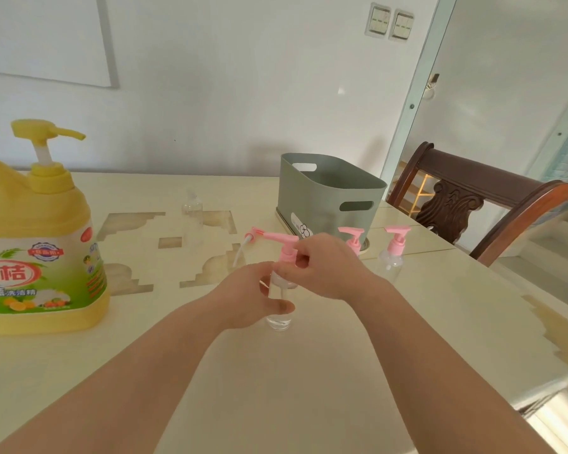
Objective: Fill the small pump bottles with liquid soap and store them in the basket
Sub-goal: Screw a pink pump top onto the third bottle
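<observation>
A small clear bottle (278,317) stands on the table at centre, gripped by my left hand (250,296) around its body. My right hand (325,267) pinches the pink pump cap (284,245) sitting on that bottle's neck. A loose pink pump with its white tube (248,239) lies just behind. An open clear bottle without a cap (192,213) stands farther back. Two capped pump bottles, one (353,240) partly hidden by my right hand and another (392,253), stand to the right. The big yellow soap jug (36,244) is at the left. The grey-green basket (328,198) stands behind.
A cream table (309,371) with inlaid patterns carries everything; its right edge runs diagonally. A dark wooden chair (473,198) stands at the far right corner. A white wall lies behind the table.
</observation>
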`<state>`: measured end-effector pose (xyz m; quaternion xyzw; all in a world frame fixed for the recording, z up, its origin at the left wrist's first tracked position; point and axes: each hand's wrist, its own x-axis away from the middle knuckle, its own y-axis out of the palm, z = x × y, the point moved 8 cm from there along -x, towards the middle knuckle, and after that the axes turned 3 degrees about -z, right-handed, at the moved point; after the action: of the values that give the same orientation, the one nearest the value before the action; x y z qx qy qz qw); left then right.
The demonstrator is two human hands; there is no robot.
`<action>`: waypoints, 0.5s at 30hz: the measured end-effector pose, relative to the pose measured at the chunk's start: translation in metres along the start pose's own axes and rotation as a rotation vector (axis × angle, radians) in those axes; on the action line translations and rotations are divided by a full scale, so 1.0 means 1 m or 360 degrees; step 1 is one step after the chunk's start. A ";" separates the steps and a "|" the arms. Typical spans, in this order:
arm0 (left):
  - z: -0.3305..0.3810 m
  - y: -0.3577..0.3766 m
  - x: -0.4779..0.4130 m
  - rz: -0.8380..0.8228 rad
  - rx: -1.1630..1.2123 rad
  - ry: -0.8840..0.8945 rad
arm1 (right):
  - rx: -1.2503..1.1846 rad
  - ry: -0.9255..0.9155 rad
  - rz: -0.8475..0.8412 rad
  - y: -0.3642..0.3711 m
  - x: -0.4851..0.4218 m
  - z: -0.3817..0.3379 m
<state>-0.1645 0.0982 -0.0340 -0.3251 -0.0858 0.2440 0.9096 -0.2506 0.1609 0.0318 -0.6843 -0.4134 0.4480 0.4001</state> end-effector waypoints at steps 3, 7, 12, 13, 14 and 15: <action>0.004 -0.003 0.000 -0.0051 0.0025 0.0056 | 0.0048 0.0037 -0.0112 0.003 -0.007 -0.005; 0.000 -0.002 0.004 0.0061 0.0170 0.0057 | -0.0075 0.0132 0.0095 0.009 -0.006 -0.005; -0.011 -0.001 0.010 0.0475 0.0055 -0.0150 | -0.0125 0.0142 0.0322 0.011 -0.003 -0.005; -0.010 -0.001 0.012 0.0546 -0.0010 -0.0183 | -0.0167 0.0133 0.0352 0.012 -0.001 -0.004; -0.008 0.000 0.014 0.0613 -0.0080 -0.0208 | -0.0209 0.0131 0.0378 0.012 0.000 -0.002; -0.006 0.000 0.016 0.0672 -0.0149 -0.0226 | -0.0242 0.0132 0.0394 0.012 0.000 -0.002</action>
<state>-0.1490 0.1034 -0.0385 -0.3596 -0.0909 0.4472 0.8139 -0.2467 0.1568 0.0216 -0.7763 -0.3418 0.4325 0.3057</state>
